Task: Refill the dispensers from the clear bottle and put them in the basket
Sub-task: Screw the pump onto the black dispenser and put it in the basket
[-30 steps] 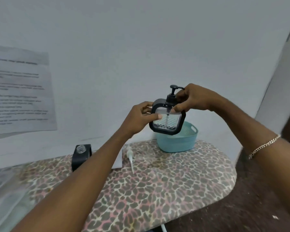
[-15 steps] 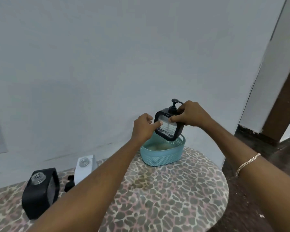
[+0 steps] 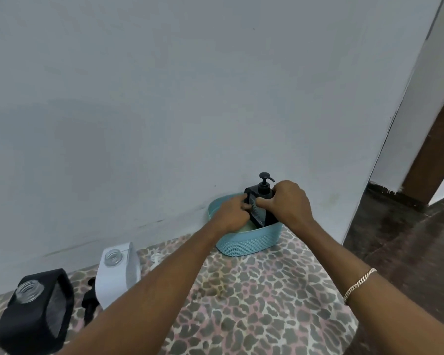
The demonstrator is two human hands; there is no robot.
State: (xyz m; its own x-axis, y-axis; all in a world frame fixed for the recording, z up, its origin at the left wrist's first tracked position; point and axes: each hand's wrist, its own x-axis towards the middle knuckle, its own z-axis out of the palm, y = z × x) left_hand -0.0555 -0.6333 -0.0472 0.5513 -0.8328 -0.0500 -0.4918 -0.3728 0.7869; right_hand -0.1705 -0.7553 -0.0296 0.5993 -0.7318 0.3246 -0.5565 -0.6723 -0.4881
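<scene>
black dispenser [image 3: 259, 206] lowered into basket [image 3: 246, 243], gripped between left hand [image 3: 232, 213], right hand [image 3: 287, 203]

— What lies beneath the right hand [image 3: 285, 203]?
— A leopard-print cover [image 3: 254, 303], spreading below it and back toward the person.
— And beyond it?
— A plain grey wall [image 3: 190, 98], just behind.
— To its right?
— A dark floor [image 3: 400, 252], lower down. Farther right are a white wall edge [image 3: 405, 139] and a brown door frame [image 3: 441, 149].
</scene>
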